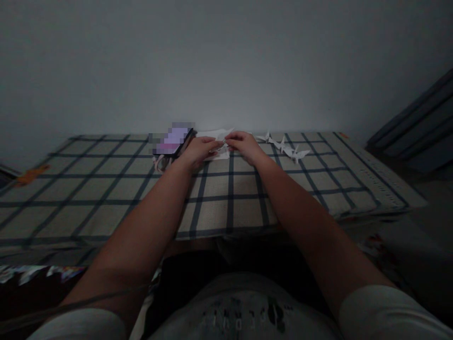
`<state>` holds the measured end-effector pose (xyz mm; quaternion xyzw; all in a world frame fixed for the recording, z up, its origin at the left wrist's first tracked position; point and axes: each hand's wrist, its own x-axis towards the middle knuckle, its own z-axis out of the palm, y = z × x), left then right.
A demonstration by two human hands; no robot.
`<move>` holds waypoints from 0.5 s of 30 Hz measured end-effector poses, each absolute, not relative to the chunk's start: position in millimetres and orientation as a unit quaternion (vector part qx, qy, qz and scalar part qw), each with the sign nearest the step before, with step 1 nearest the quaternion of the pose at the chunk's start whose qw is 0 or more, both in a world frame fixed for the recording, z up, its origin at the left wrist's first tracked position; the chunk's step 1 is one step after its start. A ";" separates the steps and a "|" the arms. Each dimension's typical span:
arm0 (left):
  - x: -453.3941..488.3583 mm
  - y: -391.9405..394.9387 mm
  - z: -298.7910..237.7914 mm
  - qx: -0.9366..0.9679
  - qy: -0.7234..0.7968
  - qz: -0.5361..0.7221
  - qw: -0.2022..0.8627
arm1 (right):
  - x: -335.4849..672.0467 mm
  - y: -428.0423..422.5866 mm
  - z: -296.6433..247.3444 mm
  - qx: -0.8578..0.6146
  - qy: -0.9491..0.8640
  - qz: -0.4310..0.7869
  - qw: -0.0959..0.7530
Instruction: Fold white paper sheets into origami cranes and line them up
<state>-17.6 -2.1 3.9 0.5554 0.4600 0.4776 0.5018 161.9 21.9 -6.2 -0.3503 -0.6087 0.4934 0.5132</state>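
My left hand (202, 150) and my right hand (247, 145) meet near the back middle of the table, their fingers closed on a small piece of folded white paper (224, 147) between them. Most of its shape is hidden by the fingertips. Under and behind my hands lie flat white paper sheets (211, 134). Just right of my right hand, several folded white paper cranes (283, 146) sit in a slanting row. A lit phone or tablet (176, 140) rests left of my left hand, its screen partly blurred out.
A checked cloth (230, 212) covers the table, which stands against a plain grey wall (226, 61). A pale cable (163, 163) coils by the phone. Orange patches (33, 174) show on the cloth's left edge. Dark slanted panels (421, 123) stand at the right.
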 end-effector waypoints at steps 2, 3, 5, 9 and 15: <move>-17.5 -2.5 3.7 0.561 0.456 0.481 0.496 | 161.5 20.9 -5.0 -0.345 -0.596 0.505 0.520; -17.5 -2.6 3.4 0.563 0.453 0.482 0.496 | 161.3 20.3 -4.5 -0.345 -0.591 0.510 0.521; -17.3 -2.6 2.8 0.564 0.447 0.483 0.500 | 161.0 19.9 -3.9 -0.348 -0.586 0.514 0.521; -16.1 -2.7 2.6 0.567 0.440 0.486 0.499 | 161.5 22.2 -5.5 -0.347 -0.586 0.513 0.523; -13.3 -6.7 5.5 0.591 0.481 0.476 0.439 | 161.4 21.4 -5.3 -0.353 -0.598 0.498 0.520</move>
